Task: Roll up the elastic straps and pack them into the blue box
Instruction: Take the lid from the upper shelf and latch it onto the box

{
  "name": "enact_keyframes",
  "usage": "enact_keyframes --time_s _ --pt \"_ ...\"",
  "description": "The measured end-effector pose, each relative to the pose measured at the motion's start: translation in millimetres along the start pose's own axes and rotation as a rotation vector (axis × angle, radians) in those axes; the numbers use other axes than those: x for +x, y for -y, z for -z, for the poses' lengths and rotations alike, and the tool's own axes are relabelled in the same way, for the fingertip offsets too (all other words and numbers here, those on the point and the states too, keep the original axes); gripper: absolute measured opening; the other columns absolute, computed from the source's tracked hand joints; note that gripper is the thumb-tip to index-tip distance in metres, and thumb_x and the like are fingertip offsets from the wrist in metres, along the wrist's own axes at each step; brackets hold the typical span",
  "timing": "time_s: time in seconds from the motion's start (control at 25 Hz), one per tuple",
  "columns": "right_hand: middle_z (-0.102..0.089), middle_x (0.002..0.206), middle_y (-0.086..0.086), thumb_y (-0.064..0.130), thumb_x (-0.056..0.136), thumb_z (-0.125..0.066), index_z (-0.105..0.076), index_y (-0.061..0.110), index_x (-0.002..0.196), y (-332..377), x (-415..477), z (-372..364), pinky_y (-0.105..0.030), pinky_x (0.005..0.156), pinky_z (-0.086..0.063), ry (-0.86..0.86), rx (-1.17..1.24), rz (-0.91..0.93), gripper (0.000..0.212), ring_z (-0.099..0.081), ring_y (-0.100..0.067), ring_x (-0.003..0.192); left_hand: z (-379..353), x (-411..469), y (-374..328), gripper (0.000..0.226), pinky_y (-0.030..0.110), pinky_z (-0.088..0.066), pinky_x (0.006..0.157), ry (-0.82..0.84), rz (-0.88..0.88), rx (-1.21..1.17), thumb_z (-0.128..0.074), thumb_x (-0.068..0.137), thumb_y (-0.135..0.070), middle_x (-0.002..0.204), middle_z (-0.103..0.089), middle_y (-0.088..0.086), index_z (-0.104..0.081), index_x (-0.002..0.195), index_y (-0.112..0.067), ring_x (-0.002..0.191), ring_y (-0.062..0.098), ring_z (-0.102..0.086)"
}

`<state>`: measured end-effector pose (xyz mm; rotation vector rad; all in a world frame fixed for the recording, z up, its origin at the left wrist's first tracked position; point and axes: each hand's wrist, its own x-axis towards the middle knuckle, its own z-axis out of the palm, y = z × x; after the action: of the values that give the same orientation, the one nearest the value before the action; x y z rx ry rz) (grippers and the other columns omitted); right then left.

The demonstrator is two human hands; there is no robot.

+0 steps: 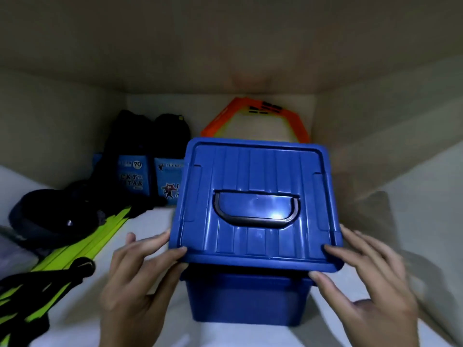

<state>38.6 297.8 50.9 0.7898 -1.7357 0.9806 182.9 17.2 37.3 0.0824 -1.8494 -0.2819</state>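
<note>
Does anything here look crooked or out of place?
Yes: the lid of the blue box sits askew, overhanging the near edge instead of seated flat. The left hand and right hand grip its near corners.

The box (246, 299) and its ribbed lid (255, 196) were coloured deep blue, with a dark grey handle (255, 219) set in the lid. Left of the box, neon-green straps (82, 249) and black bags (147, 136) with blue labels (134, 179) were seen; behind it, an orange frame (253, 113).
</note>
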Motion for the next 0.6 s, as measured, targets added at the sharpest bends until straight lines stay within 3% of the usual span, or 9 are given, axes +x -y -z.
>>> enact_keyframes --time_s 0.2,0.28,0.4,0.48,0.6 --pt "-0.067 0.126 0.010 0.053 0.076 -0.067 -0.077 0.021 0.104 -11.8 -15.9 -5.8 -0.016 0.107 -0.035 0.218 -0.007 -0.119 0.043 -0.053 -0.019 0.121 -8.7 -15.8 3.8 0.026 0.054 -0.040 0.115 0.079 0.055 -0.043 -0.065 0.088 -0.031 0.114 -0.072 0.004 -0.076 0.108 -0.018 0.099 0.023 -0.062" --pt "-0.065 0.126 0.016 0.056 0.077 -0.065 -0.076 0.025 0.106 -16.1 -21.1 -7.2 -0.028 0.099 -0.047 0.284 0.003 -0.180 0.044 -0.049 -0.012 0.125 -11.7 -19.3 7.4 0.026 0.049 -0.039 0.117 0.102 0.084 -0.086 -0.065 0.089 -0.032 0.113 -0.072 0.002 -0.075 0.110 -0.022 0.104 0.018 -0.061" --pt "-0.066 0.123 0.016 0.057 0.077 -0.064 -0.075 0.028 0.107 -19.9 -25.6 -10.8 -0.045 0.072 -0.060 0.334 0.031 -0.257 0.043 -0.049 -0.010 0.126 -17.3 -26.1 14.3 0.026 0.046 -0.040 0.116 0.133 0.121 -0.076 -0.064 0.089 -0.034 0.110 -0.073 -0.001 -0.076 0.109 -0.023 0.102 0.019 -0.061" --pt "-0.068 0.118 0.017 0.058 0.079 -0.062 -0.074 0.029 0.106 -21.5 -27.1 -12.7 -0.045 0.075 -0.059 0.359 0.027 -0.241 0.042 -0.051 -0.013 0.124 -17.6 -28.8 17.3 0.028 0.044 -0.040 0.115 0.155 0.143 -0.052 -0.063 0.089 -0.037 0.107 -0.074 0.000 -0.077 0.110 -0.023 0.098 0.023 -0.060" --pt "-0.068 0.116 0.014 0.058 0.082 -0.059 -0.075 0.027 0.106 -23.1 -28.9 -13.5 -0.037 0.091 -0.051 0.384 -0.002 -0.211 0.042 -0.052 -0.018 0.121 -17.0 -32.1 18.8 0.030 0.042 -0.039 0.116 0.177 0.156 -0.027 -0.062 0.090 -0.038 0.105 -0.073 0.000 -0.076 0.112 -0.024 0.097 0.025 -0.059"
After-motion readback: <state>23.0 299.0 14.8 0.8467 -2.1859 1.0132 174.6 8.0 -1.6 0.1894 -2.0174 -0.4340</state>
